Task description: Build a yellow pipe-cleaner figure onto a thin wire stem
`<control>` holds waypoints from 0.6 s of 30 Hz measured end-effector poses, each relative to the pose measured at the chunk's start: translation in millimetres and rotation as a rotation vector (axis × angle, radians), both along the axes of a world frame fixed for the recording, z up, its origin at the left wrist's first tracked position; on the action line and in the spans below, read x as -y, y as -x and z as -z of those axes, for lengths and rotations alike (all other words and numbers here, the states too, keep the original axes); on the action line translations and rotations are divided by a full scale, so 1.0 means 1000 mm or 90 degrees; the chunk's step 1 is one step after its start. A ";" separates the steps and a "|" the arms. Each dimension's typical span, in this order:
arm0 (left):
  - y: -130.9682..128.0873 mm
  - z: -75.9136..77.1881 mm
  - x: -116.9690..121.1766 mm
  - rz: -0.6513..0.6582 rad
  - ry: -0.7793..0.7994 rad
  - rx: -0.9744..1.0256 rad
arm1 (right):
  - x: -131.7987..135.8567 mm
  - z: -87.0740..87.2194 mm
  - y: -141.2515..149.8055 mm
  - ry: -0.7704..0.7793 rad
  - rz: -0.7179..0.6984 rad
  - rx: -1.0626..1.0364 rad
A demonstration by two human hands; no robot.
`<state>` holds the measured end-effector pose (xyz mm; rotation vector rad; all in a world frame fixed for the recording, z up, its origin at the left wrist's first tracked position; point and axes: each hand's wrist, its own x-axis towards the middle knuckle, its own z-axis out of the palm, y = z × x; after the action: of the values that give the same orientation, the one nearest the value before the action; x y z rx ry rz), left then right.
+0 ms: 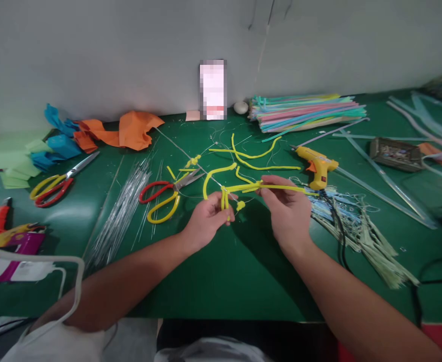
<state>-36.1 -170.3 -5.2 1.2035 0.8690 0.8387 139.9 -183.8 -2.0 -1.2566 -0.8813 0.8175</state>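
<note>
My left hand pinches the left end of a shape made from bent yellow pipe cleaners. My right hand has its thumb and fingers closed on the same piece, farther right. One straight yellow stem sticks out past my right fingers. A small yellow knot hangs below the piece, between the hands. More yellow pipe cleaners lie curved on the table just beyond. Left of my left hand rest open scissors with one red and one yellow handle.
A yellow glue gun stands by my right hand, its cord trailing forward. Tassels lie at right, clear wires at left. Behind are a pipe cleaner bundle, a phone and orange paper. Second scissors lie left.
</note>
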 end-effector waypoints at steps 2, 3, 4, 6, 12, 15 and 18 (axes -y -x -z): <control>0.000 -0.001 -0.002 -0.025 0.021 0.011 | -0.001 0.001 0.001 -0.032 -0.035 -0.117; 0.001 -0.001 -0.002 -0.032 0.029 0.019 | -0.002 0.001 0.002 -0.033 -0.051 -0.169; 0.001 -0.001 -0.003 -0.035 0.034 0.028 | -0.003 0.001 0.002 -0.021 -0.064 -0.214; 0.001 -0.001 -0.004 -0.033 0.040 0.040 | -0.005 -0.001 0.002 0.032 -0.089 -0.283; 0.001 0.001 -0.004 -0.045 0.049 0.056 | -0.005 -0.005 0.004 0.127 -0.182 -0.395; 0.000 0.000 -0.004 -0.045 0.049 0.050 | -0.003 -0.003 0.005 0.142 -0.207 -0.376; 0.000 -0.002 -0.003 -0.038 0.047 0.047 | -0.001 -0.001 0.006 0.151 -0.215 -0.366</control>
<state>-35.6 -167.0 -3.3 1.0799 0.8722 0.8871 133.7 -183.2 -1.3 -0.9950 -0.5389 1.4984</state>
